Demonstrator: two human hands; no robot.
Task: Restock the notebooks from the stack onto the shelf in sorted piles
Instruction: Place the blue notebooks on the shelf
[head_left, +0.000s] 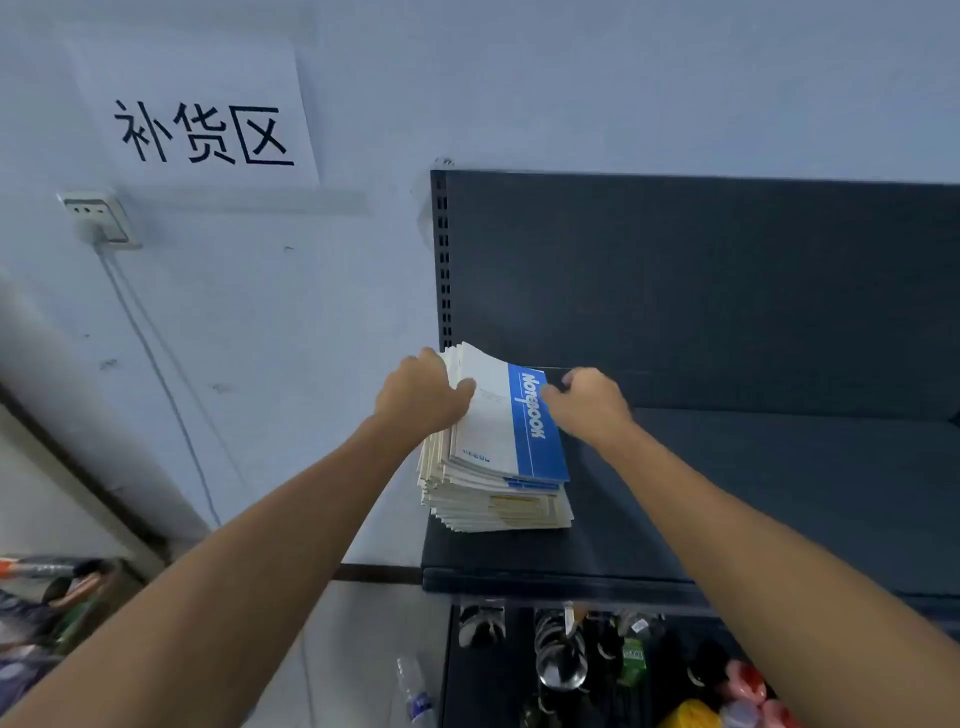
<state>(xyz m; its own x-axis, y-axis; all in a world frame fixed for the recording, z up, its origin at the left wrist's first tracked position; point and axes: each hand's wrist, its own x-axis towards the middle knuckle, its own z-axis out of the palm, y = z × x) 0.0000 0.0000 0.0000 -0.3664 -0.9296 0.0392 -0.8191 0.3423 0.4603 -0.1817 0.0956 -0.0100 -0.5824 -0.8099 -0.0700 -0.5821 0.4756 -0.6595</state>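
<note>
Below the shelf: metal rings (561, 654) and small goods hang under its front edge.
Shelf (779, 493): dark, and it carries the stack (498, 504) at its left end, near the front edge.
Top notebook (498, 415): white cover with a blue strip, lying on the stack with its far end raised.
Your left hand (423, 397): thumb (464, 387) on the white cover, fingers curled over the left edge, gripping the top notebook and a few below it.
Your right hand (589, 402): fingers curled, pinching the top notebook's far right corner at the blue strip.
Back panel (675, 270): dark, upright behind the stack.
Wall: a paper sign (197, 111) and a socket (98, 218), left of the shelf.
</note>
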